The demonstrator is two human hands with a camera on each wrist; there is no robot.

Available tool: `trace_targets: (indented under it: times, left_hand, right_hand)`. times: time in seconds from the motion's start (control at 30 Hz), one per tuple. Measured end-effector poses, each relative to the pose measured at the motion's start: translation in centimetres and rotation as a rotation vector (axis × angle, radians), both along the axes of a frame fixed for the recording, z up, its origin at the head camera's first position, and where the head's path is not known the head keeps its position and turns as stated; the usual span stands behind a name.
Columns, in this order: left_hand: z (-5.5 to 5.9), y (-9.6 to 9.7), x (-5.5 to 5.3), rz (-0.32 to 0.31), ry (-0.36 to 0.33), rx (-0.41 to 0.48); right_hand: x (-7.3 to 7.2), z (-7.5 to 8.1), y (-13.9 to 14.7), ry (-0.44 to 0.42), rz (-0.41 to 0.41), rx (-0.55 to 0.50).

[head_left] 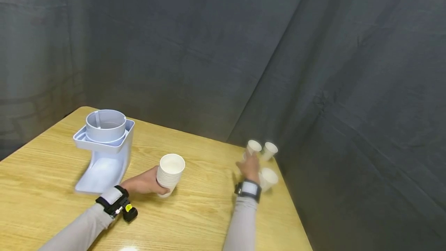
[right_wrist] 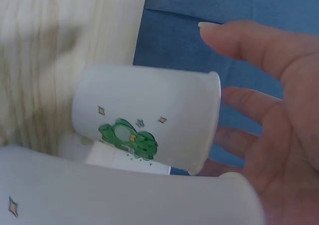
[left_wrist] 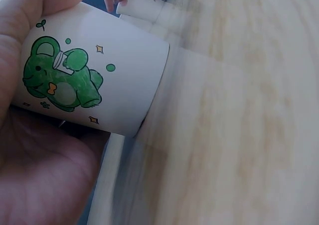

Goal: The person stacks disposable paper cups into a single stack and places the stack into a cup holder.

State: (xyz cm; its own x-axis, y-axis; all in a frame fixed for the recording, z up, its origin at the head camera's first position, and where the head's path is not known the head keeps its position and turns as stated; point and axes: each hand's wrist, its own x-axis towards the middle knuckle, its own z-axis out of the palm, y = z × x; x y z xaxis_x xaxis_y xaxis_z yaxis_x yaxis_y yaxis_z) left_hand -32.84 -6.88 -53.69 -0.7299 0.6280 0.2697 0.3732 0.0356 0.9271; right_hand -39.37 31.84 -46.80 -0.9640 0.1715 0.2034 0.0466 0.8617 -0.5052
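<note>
My left hand [head_left: 148, 181] grips a stack of white paper cups [head_left: 170, 171], their mouths tilted slightly toward the head camera. A green cartoon bear is printed on the outer cup [left_wrist: 65, 75] in the left wrist view. Over at the table's right side, my right hand [head_left: 251, 167] is blurred among three white paper cups. One cup [head_left: 254, 145] is just past its fingertips, another [head_left: 270, 151] stands to the right, and a third [head_left: 269, 178] sits beside the wrist. In the right wrist view the thumb and fingers are spread near the rim of a bear-printed cup [right_wrist: 144, 100].
A pale plastic stand [head_left: 104, 169] with a round holder [head_left: 106, 131] on top is at the left of the wooden table [head_left: 202, 212]. Dark grey curtains [head_left: 195, 49] hang along the table's back and right edges.
</note>
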Motion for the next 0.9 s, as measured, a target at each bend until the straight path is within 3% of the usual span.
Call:
trace_targets:
  times: [0.27,0.53,0.9]
  left_hand:
    - [0.0,-0.1,-0.1,-0.005,-0.006,0.007]
    - [0.2,-0.2,0.0,-0.009,0.006,-0.004]
    - [-0.2,-0.4,-0.4,0.002,0.000,-0.035]
  right_hand:
    - [0.2,0.3,-0.8,0.014,0.021,-0.034]
    - [0.0,1.0,-3.0,0.031,0.132,0.024]
    - [0.4,1.8,-6.1,-0.112,0.199,0.019]
